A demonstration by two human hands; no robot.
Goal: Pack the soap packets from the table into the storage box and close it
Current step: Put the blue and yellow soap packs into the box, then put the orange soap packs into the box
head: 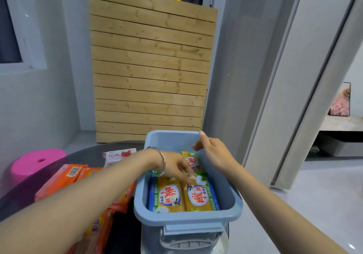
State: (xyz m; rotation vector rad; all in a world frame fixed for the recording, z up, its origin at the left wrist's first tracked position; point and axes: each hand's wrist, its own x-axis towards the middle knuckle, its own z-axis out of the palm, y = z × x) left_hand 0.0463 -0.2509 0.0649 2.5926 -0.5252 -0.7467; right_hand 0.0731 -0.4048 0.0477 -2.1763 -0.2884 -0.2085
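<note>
A blue storage box (188, 219) stands open on the dark table (122, 236). Two yellow soap packets lie side by side in it, one on the left (169, 196) and one on the right (202, 199). A third yellow packet (192, 160) lies behind them. My left hand (176, 165) reaches into the box, its fingertips resting on the far edge of the right packet. My right hand (211, 148) hovers over the box's far right corner, fingers relaxed and holding nothing. Several orange soap packets (64, 177) lie on the table left of the box.
A white and pink packet (119, 155) lies on the table behind the orange ones. A pink stool (37, 163) stands at the left. A wooden slat panel (151, 67) leans on the wall behind. The box's grey latch handle (188, 244) faces me.
</note>
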